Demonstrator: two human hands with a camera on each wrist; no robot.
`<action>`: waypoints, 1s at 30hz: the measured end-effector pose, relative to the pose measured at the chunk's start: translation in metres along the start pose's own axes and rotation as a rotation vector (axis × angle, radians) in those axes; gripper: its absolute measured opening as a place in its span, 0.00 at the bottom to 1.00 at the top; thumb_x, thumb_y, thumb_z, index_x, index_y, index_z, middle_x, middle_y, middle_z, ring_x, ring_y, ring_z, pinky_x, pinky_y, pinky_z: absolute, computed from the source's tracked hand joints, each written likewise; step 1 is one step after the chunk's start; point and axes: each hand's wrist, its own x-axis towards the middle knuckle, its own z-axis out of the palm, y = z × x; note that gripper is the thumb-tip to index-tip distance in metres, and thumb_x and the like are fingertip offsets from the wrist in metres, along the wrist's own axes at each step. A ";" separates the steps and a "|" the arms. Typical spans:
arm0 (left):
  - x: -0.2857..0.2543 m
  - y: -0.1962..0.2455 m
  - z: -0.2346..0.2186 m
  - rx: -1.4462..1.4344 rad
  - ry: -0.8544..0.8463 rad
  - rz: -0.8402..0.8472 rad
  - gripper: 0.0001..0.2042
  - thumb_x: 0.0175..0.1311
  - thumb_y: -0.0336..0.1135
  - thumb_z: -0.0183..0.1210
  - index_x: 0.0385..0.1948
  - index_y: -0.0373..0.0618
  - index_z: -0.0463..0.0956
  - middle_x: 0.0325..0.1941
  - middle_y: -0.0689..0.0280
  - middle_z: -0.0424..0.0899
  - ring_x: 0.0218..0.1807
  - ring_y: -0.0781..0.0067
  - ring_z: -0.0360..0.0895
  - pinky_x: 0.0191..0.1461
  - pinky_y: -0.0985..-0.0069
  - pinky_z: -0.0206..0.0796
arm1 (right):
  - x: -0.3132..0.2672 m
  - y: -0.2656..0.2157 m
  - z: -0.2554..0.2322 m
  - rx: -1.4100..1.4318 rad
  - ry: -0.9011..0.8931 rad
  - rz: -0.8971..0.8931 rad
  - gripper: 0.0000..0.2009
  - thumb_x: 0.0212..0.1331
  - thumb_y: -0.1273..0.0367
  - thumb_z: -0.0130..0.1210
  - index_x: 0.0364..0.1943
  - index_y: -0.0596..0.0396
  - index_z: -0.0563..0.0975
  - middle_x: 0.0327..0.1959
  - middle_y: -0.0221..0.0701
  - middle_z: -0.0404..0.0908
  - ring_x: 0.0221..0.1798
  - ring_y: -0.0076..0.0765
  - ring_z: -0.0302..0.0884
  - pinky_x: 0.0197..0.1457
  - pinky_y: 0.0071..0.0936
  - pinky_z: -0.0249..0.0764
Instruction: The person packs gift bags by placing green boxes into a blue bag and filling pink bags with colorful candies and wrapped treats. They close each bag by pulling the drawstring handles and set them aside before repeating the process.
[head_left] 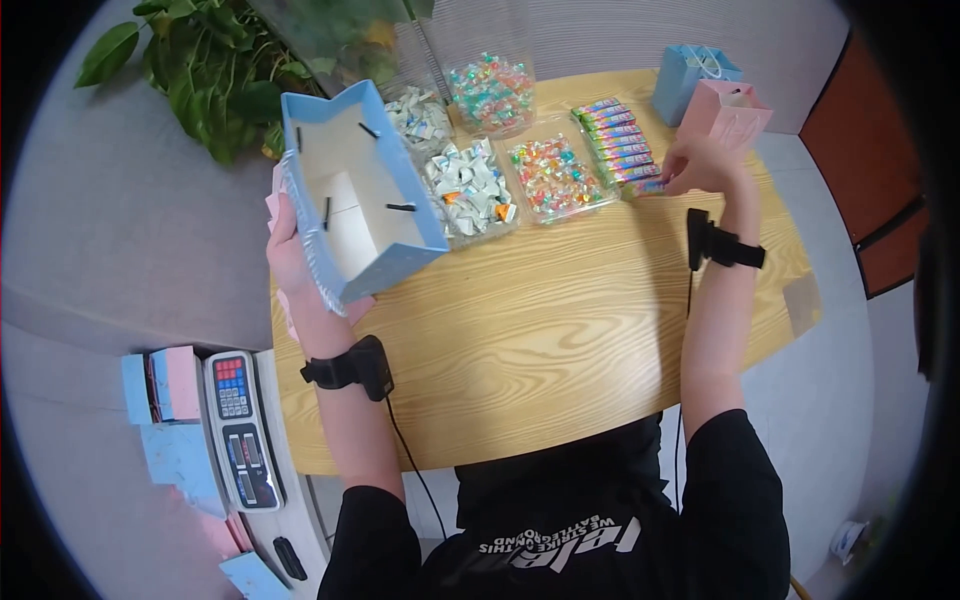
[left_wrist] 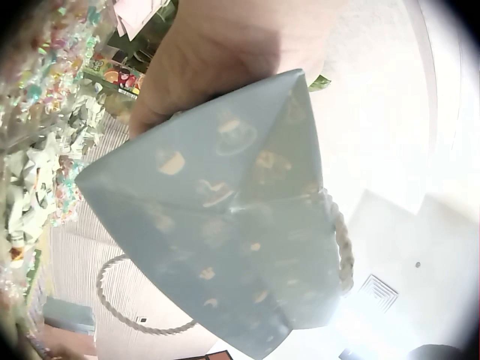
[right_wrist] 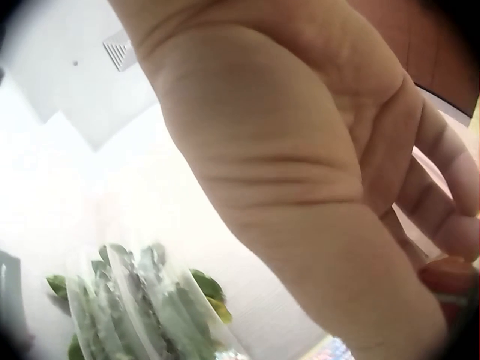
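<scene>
Candy stick (head_left: 645, 187) at two o'clock seems pinched by the right hand (head_left: 703, 165), fingertips nearly together, and is best lifted straight clear of the row (head_left: 622, 140), while the left hand (head_left: 287, 250), curled round the blue bag (head_left: 402, 268) at ten o'clock, should steady its mouth upward.

a blue bag (head_left: 360, 190) partly hides the left fingers (head_left: 286, 215), and the wrapped rolls (head_left: 622, 142) are too small to read.

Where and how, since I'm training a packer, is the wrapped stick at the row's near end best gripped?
Probably its right end, from the right and above: the wrapped stick lies lengthwise left to right, a neighbour along its far side, and the right grip is at that end.
</scene>
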 end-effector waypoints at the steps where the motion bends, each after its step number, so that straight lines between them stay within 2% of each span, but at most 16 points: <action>1: 0.001 0.001 0.002 0.009 0.009 0.000 0.22 0.70 0.46 0.37 0.56 0.38 0.63 0.54 0.54 0.73 0.51 0.55 0.74 0.56 0.62 0.66 | -0.013 -0.011 -0.009 0.028 0.096 -0.101 0.15 0.36 0.72 0.67 0.31 0.56 0.76 0.23 0.29 0.79 0.25 0.26 0.75 0.27 0.25 0.69; 3: 0.004 -0.001 0.008 0.033 0.200 -0.004 0.22 0.70 0.46 0.36 0.56 0.38 0.63 0.54 0.54 0.73 0.52 0.56 0.73 0.56 0.63 0.66 | -0.036 -0.034 -0.024 0.065 0.187 -0.208 0.12 0.40 0.71 0.66 0.31 0.55 0.77 0.23 0.27 0.78 0.24 0.22 0.74 0.26 0.23 0.68; 5: 0.006 -0.002 0.002 0.086 0.253 -0.013 0.22 0.70 0.46 0.36 0.57 0.38 0.62 0.54 0.54 0.72 0.52 0.57 0.73 0.56 0.63 0.66 | -0.056 -0.062 -0.035 0.282 0.247 -0.323 0.09 0.45 0.71 0.64 0.31 0.54 0.78 0.22 0.24 0.77 0.22 0.16 0.69 0.24 0.18 0.63; 7: 0.008 -0.009 0.010 0.135 0.295 -0.031 0.23 0.70 0.46 0.36 0.57 0.38 0.62 0.55 0.55 0.72 0.53 0.58 0.73 0.57 0.63 0.66 | -0.071 -0.090 -0.036 0.332 0.441 -0.479 0.06 0.50 0.71 0.62 0.30 0.54 0.78 0.21 0.21 0.75 0.22 0.11 0.66 0.23 0.15 0.60; 10: 0.008 -0.023 0.032 0.157 0.296 0.003 0.23 0.71 0.45 0.36 0.58 0.38 0.61 0.54 0.55 0.72 0.52 0.59 0.73 0.56 0.65 0.66 | -0.074 -0.132 -0.020 0.419 0.570 -0.622 0.06 0.49 0.71 0.62 0.31 0.53 0.77 0.21 0.21 0.74 0.22 0.15 0.66 0.24 0.17 0.62; 12: 0.009 -0.024 0.025 0.190 0.289 -0.066 0.23 0.71 0.45 0.36 0.59 0.38 0.60 0.54 0.56 0.73 0.51 0.61 0.73 0.55 0.65 0.67 | -0.071 -0.156 -0.003 0.431 0.670 -0.876 0.05 0.47 0.72 0.61 0.28 0.53 0.77 0.22 0.24 0.74 0.23 0.25 0.71 0.24 0.24 0.65; 16: 0.009 -0.026 0.021 0.259 0.277 -0.057 0.23 0.71 0.45 0.36 0.60 0.38 0.59 0.55 0.56 0.72 0.52 0.61 0.73 0.55 0.66 0.67 | -0.059 -0.182 0.024 0.251 0.702 -0.919 0.04 0.44 0.73 0.59 0.25 0.52 0.77 0.23 0.29 0.75 0.28 0.35 0.74 0.27 0.31 0.69; 18: 0.007 -0.027 0.020 0.305 0.070 -0.087 0.23 0.71 0.44 0.36 0.60 0.37 0.58 0.56 0.56 0.71 0.54 0.63 0.72 0.58 0.67 0.64 | -0.053 -0.193 0.038 0.187 0.891 -0.950 0.03 0.42 0.72 0.58 0.23 0.51 0.76 0.23 0.30 0.74 0.31 0.40 0.75 0.30 0.35 0.71; 19: 0.008 -0.031 0.027 0.307 0.070 -0.088 0.23 0.71 0.44 0.36 0.60 0.37 0.58 0.56 0.56 0.71 0.54 0.63 0.72 0.58 0.67 0.64 | -0.048 -0.198 0.046 0.186 0.878 -0.910 0.03 0.42 0.71 0.58 0.23 0.51 0.76 0.22 0.31 0.74 0.32 0.40 0.75 0.30 0.36 0.71; 21: 0.011 -0.041 0.046 0.552 0.177 0.143 0.23 0.71 0.46 0.35 0.58 0.38 0.60 0.57 0.55 0.69 0.55 0.62 0.70 0.60 0.65 0.62 | -0.041 -0.205 0.060 0.259 0.879 -0.892 0.03 0.43 0.71 0.57 0.24 0.51 0.76 0.22 0.32 0.74 0.32 0.41 0.75 0.30 0.36 0.72; 23: 0.011 -0.043 0.042 0.543 0.159 0.169 0.22 0.71 0.46 0.35 0.58 0.38 0.59 0.57 0.55 0.68 0.56 0.62 0.69 0.60 0.65 0.61 | -0.040 -0.209 0.072 0.338 0.885 -0.856 0.03 0.43 0.71 0.57 0.24 0.52 0.76 0.22 0.33 0.75 0.33 0.42 0.75 0.30 0.36 0.72; 25: 0.011 -0.046 0.040 0.529 0.142 0.194 0.22 0.71 0.45 0.34 0.58 0.39 0.59 0.57 0.55 0.68 0.56 0.62 0.68 0.60 0.65 0.61 | -0.041 -0.209 0.079 0.608 0.708 -0.847 0.03 0.46 0.71 0.54 0.25 0.55 0.76 0.24 0.36 0.77 0.33 0.46 0.75 0.31 0.35 0.72; 26: 0.011 -0.049 0.040 0.600 0.162 0.242 0.22 0.71 0.45 0.34 0.57 0.38 0.59 0.57 0.55 0.68 0.56 0.61 0.68 0.61 0.65 0.60 | -0.040 -0.208 0.083 0.611 0.712 -0.841 0.03 0.46 0.71 0.54 0.25 0.55 0.76 0.24 0.36 0.77 0.33 0.46 0.75 0.31 0.35 0.72; 28: 0.012 -0.052 0.042 0.672 0.179 0.292 0.22 0.71 0.46 0.35 0.57 0.38 0.59 0.57 0.55 0.68 0.57 0.61 0.68 0.61 0.65 0.59 | -0.037 -0.207 0.091 0.694 0.409 -0.815 0.06 0.49 0.71 0.52 0.30 0.57 0.77 0.28 0.41 0.78 0.33 0.48 0.77 0.33 0.34 0.72; 29: 0.013 -0.053 0.043 0.611 0.140 0.266 0.22 0.70 0.44 0.36 0.57 0.36 0.60 0.56 0.55 0.68 0.56 0.63 0.68 0.62 0.66 0.59 | -0.037 -0.207 0.096 0.694 0.410 -0.815 0.06 0.49 0.71 0.52 0.30 0.57 0.77 0.28 0.41 0.78 0.33 0.48 0.77 0.33 0.34 0.72; 30: 0.014 -0.054 0.044 0.549 0.102 0.239 0.22 0.70 0.43 0.36 0.56 0.34 0.61 0.55 0.55 0.69 0.56 0.65 0.68 0.62 0.68 0.59 | -0.039 -0.207 0.102 0.925 0.254 -0.808 0.07 0.47 0.72 0.54 0.32 0.58 0.77 0.30 0.41 0.79 0.34 0.44 0.77 0.34 0.32 0.73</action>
